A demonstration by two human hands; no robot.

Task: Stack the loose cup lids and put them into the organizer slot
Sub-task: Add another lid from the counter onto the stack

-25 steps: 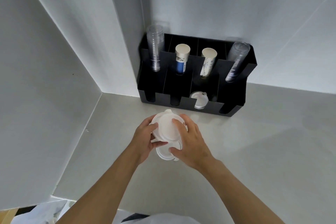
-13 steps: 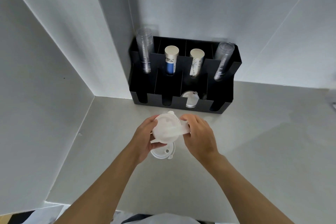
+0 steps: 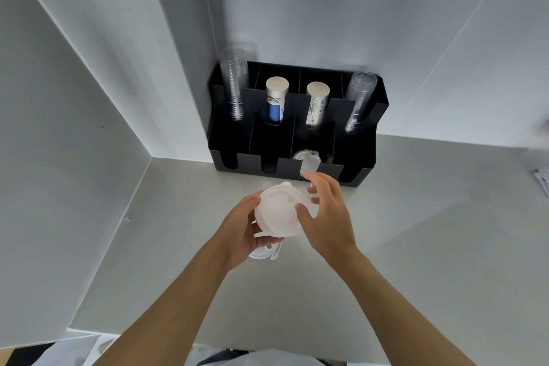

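Left hand (image 3: 237, 232) clamped stacked white plastic lids (image 3: 277, 211) near the black plastic organizer (image 3: 249, 163); right hand (image 3: 329, 217) fingers splayed; a white lid on the counter (image 3: 261, 255) lay half-hidden.

Grey matte counter (image 3: 416, 246).
- 12 o'clock: black organizer (image 3: 285, 169), standing on the surface against the back wall (image 3: 326, 24).
- Near centre, slightly toward 9 o'clock: one white cup lid (image 3: 263, 255), lying flat, only partly in view.
- 3 o'clock, at the frame edge: white item (image 3: 543, 183), cut off and unidentifiable.
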